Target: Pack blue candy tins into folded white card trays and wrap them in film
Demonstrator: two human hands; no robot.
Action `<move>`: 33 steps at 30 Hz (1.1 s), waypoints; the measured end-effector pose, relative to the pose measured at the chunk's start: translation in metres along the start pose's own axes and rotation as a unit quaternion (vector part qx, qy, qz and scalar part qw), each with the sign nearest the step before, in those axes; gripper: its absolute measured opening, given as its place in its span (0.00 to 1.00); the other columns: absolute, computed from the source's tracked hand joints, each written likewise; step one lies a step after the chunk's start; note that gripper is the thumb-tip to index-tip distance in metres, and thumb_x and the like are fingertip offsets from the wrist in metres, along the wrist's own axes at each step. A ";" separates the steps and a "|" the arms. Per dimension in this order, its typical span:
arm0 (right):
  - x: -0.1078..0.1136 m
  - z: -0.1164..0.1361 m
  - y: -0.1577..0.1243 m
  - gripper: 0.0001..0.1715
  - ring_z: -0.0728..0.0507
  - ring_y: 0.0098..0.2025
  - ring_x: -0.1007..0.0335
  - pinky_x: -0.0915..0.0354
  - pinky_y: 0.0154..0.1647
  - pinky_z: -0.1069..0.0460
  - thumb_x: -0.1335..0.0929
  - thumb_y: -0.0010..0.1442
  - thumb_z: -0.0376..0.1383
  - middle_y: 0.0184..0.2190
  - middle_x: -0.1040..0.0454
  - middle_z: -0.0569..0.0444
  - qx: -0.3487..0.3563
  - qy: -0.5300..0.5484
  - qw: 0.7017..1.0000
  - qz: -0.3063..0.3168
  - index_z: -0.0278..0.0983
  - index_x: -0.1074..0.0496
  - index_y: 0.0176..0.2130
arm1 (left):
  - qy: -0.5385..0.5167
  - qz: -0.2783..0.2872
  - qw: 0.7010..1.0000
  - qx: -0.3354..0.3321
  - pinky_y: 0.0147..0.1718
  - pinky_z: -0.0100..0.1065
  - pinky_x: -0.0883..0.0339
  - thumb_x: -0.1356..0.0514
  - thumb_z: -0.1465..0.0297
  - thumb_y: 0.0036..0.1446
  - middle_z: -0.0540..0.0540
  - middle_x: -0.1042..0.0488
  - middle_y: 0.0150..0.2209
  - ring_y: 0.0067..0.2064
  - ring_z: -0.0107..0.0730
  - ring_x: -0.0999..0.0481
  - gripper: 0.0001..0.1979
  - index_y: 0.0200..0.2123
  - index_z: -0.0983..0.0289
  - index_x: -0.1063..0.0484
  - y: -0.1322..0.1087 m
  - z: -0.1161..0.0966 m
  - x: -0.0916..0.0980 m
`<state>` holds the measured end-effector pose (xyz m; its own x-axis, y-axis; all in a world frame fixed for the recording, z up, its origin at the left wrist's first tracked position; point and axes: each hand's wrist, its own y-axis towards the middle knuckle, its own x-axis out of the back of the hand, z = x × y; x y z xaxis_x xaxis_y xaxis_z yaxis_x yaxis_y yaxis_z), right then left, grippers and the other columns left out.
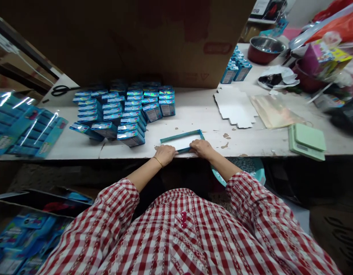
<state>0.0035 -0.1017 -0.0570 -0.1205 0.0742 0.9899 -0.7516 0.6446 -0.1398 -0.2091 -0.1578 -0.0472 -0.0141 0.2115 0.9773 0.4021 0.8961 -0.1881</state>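
Note:
A shallow cardboard tray (182, 134) with blue sides and a white inside lies at the table's front edge. My left hand (165, 155) grips its near left corner, fingers closed on the wall. On the near right part of the same tray, my right hand (201, 148) is closed too, the fingertips bent over the side. Left of the tray stand rows of small blue boxes (130, 138), packed side by side. To the right lies a flat, unfolded white cardboard blank (236, 107) with stepped edges.
A large brown carton (147, 46) stands behind the boxes. Black scissors (61, 90) lie at left, near wrapped blue packs (51, 131). At right are clear plastic bags (275, 110), a green scale (308, 139) and a metal bowl (265, 49). Below the table edge sits a turquoise basin (261, 172).

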 end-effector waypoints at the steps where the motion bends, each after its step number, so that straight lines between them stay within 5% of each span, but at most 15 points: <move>1: 0.002 -0.005 0.002 0.11 0.44 0.39 0.35 0.47 0.37 0.51 0.40 0.63 0.35 0.36 0.28 0.48 0.033 -0.009 0.999 0.001 0.35 0.31 0.39 | -0.008 -0.019 1.000 0.010 0.39 0.39 0.39 0.55 0.60 0.62 0.62 0.27 0.37 0.42 0.42 0.29 0.21 0.33 0.67 0.27 -0.002 -0.001 0.004; 5: 0.010 -0.023 0.019 0.13 0.44 0.40 0.36 0.46 0.41 0.49 0.42 0.62 0.30 0.35 0.28 0.48 0.139 -0.037 0.990 -0.007 0.34 0.29 0.37 | -0.049 -0.116 0.983 0.130 0.44 0.43 0.39 0.50 0.56 0.58 0.62 0.31 0.48 0.50 0.46 0.33 0.20 0.44 0.64 0.31 0.007 0.005 0.017; 10: 0.030 -0.035 0.049 0.14 0.43 0.45 0.34 0.41 0.47 0.48 0.39 0.57 0.28 0.41 0.28 0.46 0.128 0.055 0.990 0.031 0.34 0.28 0.41 | -0.160 0.002 0.965 0.206 0.41 0.41 0.35 0.50 0.69 0.58 0.63 0.27 0.44 0.44 0.44 0.26 0.20 0.54 0.64 0.41 0.032 0.023 0.010; 14: 0.065 -0.049 0.104 0.43 0.36 0.62 0.50 0.47 0.58 0.41 0.30 0.51 0.45 0.60 0.44 0.42 0.089 0.174 0.978 -0.076 0.37 0.46 0.61 | -0.232 -0.054 0.952 0.191 0.43 0.42 0.34 0.48 0.68 0.56 0.65 0.29 0.47 0.45 0.46 0.27 0.26 0.58 0.67 0.47 0.031 0.026 0.000; 17: 0.097 -0.066 0.173 0.59 0.31 0.66 0.67 0.57 0.63 0.38 0.31 0.44 0.57 0.64 0.54 0.40 0.005 0.205 0.969 -0.135 0.34 0.53 0.64 | -0.269 -0.172 0.933 0.164 0.46 0.44 0.35 0.47 0.61 0.56 0.66 0.33 0.50 0.49 0.45 0.29 0.30 0.59 0.68 0.48 0.033 0.034 0.000; 20: 0.116 -0.080 0.242 0.54 0.32 0.67 0.69 0.59 0.63 0.38 0.38 0.51 0.60 0.64 0.54 0.41 -0.062 0.201 0.968 -0.140 0.33 0.54 0.64 | -0.309 -0.268 0.905 0.120 0.50 0.44 0.36 0.47 0.62 0.57 0.64 0.32 0.49 0.50 0.42 0.31 0.25 0.56 0.68 0.43 0.047 0.053 0.005; 24: 0.109 -0.086 0.298 0.42 0.33 0.65 0.61 0.52 0.60 0.39 0.44 0.58 0.57 0.61 0.46 0.42 -0.116 0.170 0.973 -0.103 0.35 0.49 0.62 | -0.325 -0.357 0.869 0.108 0.53 0.43 0.39 0.47 0.66 0.57 0.63 0.34 0.51 0.53 0.41 0.34 0.23 0.56 0.67 0.42 0.080 0.077 0.007; 28: 0.089 -0.087 0.305 0.36 0.34 0.57 0.45 0.43 0.53 0.42 0.47 0.61 0.54 0.53 0.36 0.40 -0.111 0.124 0.981 -0.104 0.31 0.37 0.54 | -0.302 -0.439 0.837 0.127 0.53 0.43 0.39 0.47 0.65 0.58 0.65 0.36 0.52 0.55 0.42 0.36 0.26 0.58 0.67 0.46 0.107 0.083 0.004; 33: 0.089 -0.091 0.285 0.34 0.36 0.54 0.42 0.41 0.51 0.44 0.46 0.61 0.54 0.49 0.33 0.41 -0.041 0.087 0.991 -0.088 0.32 0.34 0.50 | -0.274 -0.459 0.828 0.172 0.52 0.48 0.40 0.44 0.62 0.56 0.67 0.37 0.51 0.55 0.48 0.36 0.32 0.60 0.67 0.49 0.125 0.078 0.001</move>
<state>-0.1619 0.1581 -0.0071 0.1279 0.0808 0.9885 -0.6947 0.7186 0.0311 -0.2298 -0.0150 -0.0770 -0.6196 -0.5590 0.5510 -0.2916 0.8157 0.4997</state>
